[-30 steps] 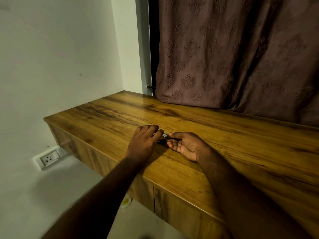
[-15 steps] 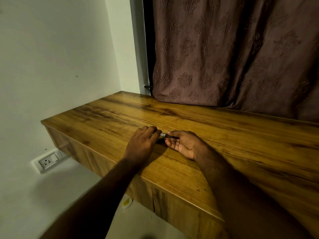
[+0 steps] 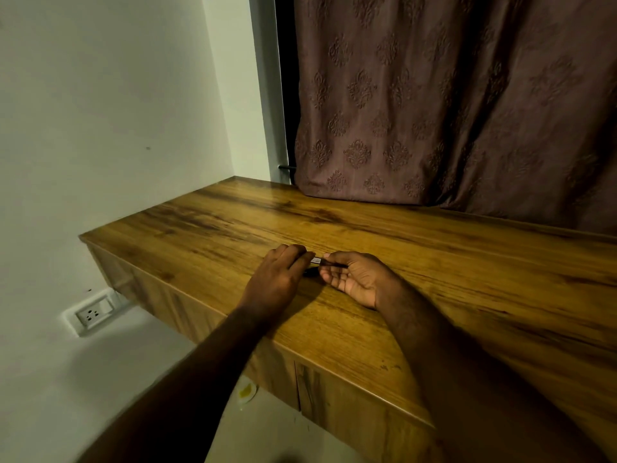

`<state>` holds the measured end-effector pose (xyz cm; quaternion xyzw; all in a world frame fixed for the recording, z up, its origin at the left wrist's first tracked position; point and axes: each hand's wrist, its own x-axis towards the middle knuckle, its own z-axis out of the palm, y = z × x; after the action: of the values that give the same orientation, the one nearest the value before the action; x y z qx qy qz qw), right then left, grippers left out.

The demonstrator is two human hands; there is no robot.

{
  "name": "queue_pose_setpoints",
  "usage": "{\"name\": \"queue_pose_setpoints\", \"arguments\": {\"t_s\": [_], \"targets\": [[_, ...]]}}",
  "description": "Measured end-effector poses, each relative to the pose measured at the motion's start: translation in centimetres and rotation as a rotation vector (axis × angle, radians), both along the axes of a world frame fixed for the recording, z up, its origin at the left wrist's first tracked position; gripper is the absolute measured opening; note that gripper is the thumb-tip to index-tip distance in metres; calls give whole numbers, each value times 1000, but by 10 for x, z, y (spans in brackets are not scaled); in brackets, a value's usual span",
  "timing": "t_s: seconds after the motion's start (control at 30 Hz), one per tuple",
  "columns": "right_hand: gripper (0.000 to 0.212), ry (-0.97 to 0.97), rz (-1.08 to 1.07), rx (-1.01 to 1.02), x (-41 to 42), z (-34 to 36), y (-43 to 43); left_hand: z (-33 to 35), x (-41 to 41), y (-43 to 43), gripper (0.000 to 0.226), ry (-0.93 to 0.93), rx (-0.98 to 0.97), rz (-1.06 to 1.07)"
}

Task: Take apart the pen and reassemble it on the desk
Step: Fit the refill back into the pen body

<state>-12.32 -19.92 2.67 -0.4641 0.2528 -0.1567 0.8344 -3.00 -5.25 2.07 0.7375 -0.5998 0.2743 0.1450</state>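
Note:
A dark pen (image 3: 316,261) with a small pale label spans the gap between my two hands, low over the wooden desk (image 3: 434,269). My left hand (image 3: 278,279) is palm down and its fingertips pinch the pen's left end. Facing it, palm turned up, my right hand (image 3: 354,279) grips the right end between thumb and fingers. Only a short middle stretch of the pen shows; both ends are hidden in the fingers. A dark shadow or part lies just under it on the desk.
A brown patterned curtain (image 3: 450,111) hangs behind the desk's far edge. The white wall (image 3: 100,128) on the left carries a socket (image 3: 95,314) below desk height. A small pale object (image 3: 247,392) lies on the floor under the desk front.
Both hands keep their hold on the pen in the same spot on the desk. Only the camera has shifted slightly.

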Motion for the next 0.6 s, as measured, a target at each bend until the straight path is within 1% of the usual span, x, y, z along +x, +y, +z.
{"name": "queue_pose_setpoints", "arguments": {"t_s": [0.13,0.2,0.3,0.5,0.6], "targets": [[9,5,6,-3,-1,2,2,-1,0,-1,41,118,-48,-26],[10,4,5,-2,-1,2,3,-4,2,-1,39,146,-84,-27],[11,-3,1,7,-1,2,3,-8,5,-2,50,198,-123,-39],[10,-6,1,9,0,2,4,-8,4,-3,66,172,-102,-59],[12,-20,15,13,-1,2,5,-7,3,-5,78,165,-77,-69]]}}
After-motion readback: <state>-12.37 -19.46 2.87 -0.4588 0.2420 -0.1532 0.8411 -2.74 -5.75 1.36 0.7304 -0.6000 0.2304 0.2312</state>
